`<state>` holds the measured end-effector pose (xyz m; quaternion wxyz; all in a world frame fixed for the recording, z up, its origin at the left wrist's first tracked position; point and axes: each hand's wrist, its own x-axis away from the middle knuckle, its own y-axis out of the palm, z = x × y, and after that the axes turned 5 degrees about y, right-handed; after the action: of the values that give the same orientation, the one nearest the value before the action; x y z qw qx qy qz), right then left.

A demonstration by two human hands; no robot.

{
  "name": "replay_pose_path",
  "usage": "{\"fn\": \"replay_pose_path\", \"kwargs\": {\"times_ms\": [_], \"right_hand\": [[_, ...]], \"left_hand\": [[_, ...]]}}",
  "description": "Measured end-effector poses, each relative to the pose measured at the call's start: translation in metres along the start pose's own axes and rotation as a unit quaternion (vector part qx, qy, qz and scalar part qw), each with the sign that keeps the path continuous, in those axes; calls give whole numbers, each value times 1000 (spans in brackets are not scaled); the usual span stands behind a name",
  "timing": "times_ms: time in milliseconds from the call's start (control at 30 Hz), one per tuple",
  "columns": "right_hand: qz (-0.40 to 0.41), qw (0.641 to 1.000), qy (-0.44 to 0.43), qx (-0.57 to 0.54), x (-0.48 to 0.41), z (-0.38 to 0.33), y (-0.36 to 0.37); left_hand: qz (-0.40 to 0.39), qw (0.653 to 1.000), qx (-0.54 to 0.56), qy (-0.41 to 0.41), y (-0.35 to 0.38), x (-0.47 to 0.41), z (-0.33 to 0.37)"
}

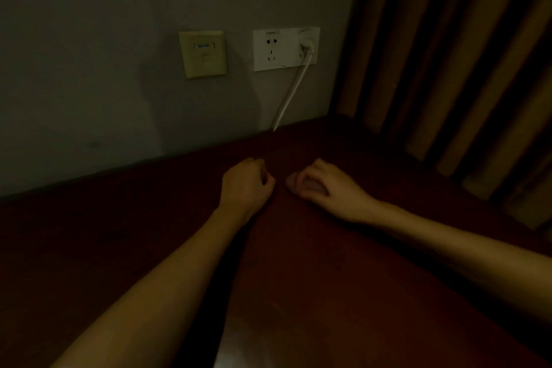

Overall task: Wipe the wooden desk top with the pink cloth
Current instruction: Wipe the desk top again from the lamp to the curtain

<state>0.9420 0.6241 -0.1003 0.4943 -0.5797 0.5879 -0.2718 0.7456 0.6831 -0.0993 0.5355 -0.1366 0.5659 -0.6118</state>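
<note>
The dark reddish wooden desk top (pixel 328 278) fills the lower part of the dim view. My right hand (pixel 328 185) rests on it near the middle, closed around a small bunched pink cloth (pixel 301 184) that peeks out between thumb and fingers. My left hand (pixel 245 185) lies just to the left of it as a loose fist with nothing visible in it. A narrow gap separates the two hands. Both bare forearms stretch across the desk from the bottom edge.
A grey wall (pixel 89 69) rises behind the desk with a beige data socket (pixel 203 54) and a white power outlet (pixel 285 48). A white cable (pixel 289 95) runs from the outlet down behind the desk's back edge. Brown curtains (pixel 448 54) hang along the right side.
</note>
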Motion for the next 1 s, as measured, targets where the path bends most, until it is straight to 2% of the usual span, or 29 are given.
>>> {"fn": "replay_pose_path", "kwargs": {"times_ms": [67, 133, 233, 333, 400, 500, 567, 600, 733, 867, 933, 1000], "right_hand": [[-34, 998, -40, -20, 41, 7, -14], [-7, 1000, 21, -15, 51, 46, -35], [59, 991, 118, 12, 13, 104, -50], [81, 977, 180, 80, -35, 111, -32], [80, 980, 166, 73, -46, 79, -12], [18, 997, 71, 10, -2, 18, -2], [-11, 1000, 19, -10, 43, 12, -18], [-16, 999, 24, -14, 59, 25, -29], [55, 985, 160, 3, 53, 105, -72], [111, 962, 242, 59, -4, 144, -66], [109, 957, 262, 51, -28, 139, -54], [83, 970, 227, 25, -33, 112, -44]], "left_hand": [[4, 1000, -3, 7, 2, 3, 0], [5, 1000, -8, 11, 5, 4, 2], [3, 1000, -11, 14, 6, 3, 3], [5, 1000, -13, 14, 3, 2, 1], [1, 1000, -10, 13, 2, 3, 0], [-1, 1000, -2, 9, -2, 8, 4], [1, 1000, 13, 13, -2, 16, 11], [1, 1000, 17, 19, 0, 22, 16], [0, 999, -5, 50, 8, 34, 36], [-11, 999, -7, 31, 7, 25, 36], [-12, 999, 1, 36, 7, 22, 37], [-10, 999, 5, 34, 5, 23, 38]]}}
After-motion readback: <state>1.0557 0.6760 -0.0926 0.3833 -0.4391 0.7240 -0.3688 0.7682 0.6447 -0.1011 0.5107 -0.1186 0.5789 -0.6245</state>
